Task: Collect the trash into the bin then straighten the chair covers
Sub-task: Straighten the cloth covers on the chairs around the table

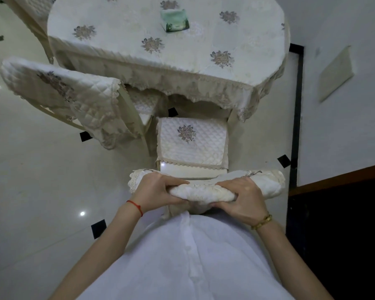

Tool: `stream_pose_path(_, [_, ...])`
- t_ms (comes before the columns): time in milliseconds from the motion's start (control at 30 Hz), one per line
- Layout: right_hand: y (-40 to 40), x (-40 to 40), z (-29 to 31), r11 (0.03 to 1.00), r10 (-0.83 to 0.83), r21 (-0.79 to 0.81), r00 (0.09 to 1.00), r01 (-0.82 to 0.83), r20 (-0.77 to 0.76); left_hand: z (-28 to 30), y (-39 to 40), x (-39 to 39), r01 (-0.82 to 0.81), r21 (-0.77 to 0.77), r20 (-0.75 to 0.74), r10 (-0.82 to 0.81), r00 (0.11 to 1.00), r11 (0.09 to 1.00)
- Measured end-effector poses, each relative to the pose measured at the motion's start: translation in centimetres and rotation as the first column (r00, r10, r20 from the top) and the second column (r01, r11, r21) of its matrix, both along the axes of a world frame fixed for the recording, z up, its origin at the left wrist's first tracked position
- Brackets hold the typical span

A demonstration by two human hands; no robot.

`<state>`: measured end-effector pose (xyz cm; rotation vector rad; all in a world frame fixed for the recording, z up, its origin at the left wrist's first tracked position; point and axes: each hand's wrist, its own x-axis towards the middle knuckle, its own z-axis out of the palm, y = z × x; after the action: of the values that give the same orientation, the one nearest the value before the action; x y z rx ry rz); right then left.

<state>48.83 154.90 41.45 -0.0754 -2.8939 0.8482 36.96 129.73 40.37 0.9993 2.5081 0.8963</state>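
Note:
I stand behind a chair pushed toward the table. Its backrest top wears a cream quilted chair cover (204, 192), bunched in the middle. My left hand (158, 191) grips the cover's left part and my right hand (240, 199) grips its right part, thumbs toward me. The quilted seat cover (192, 140) with a grey flower lies flat on the seat below. A second chair's back cover (61, 94) hangs on the chair at the left. No bin or trash is in view.
The table (160, 35) carries a cream flowered cloth with a lace hem and a green tissue pack (174, 20). A white wall (344, 105) with a dark skirting runs on the right. Glossy white floor (41, 180) lies at the left.

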Motion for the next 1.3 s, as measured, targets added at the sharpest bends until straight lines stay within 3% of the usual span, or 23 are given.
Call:
stream_pose_path(200, [-0.9,-5.8,0.4,1.0,-0.022,0.006,1.0,0.022,-0.009,0.2,-0.6,-6.5,0.032,-0.029,0.064,-0.031,0.997,0.999])
stream_pose_path(433, [0.5,-14.7,0.7,0.998,-0.059,-0.005,0.998,0.059,-0.031,0.7,1.6,-15.3,-0.01,0.068,0.195,-0.004,0.981,0.998])
stream_pose_path(833, [5.4,-28.1,0.4,0.993,-0.092,-0.081,0.996,0.092,0.001,0.8,7.0,-29.3,-0.019,0.088,0.23,-0.002,0.973,0.996])
stream_pose_path(1100, [8.3,-33.3,0.1,0.998,-0.062,-0.033,0.996,0.06,-0.064,0.8,9.7,-34.7,0.018,0.081,0.22,-0.035,0.975,0.997])
stream_pose_path(1300, [9.2,-33.7,0.1,0.998,-0.023,-0.051,0.999,0.022,-0.025,1.5,10.6,-34.1,0.051,0.062,0.098,-0.057,0.994,0.997])
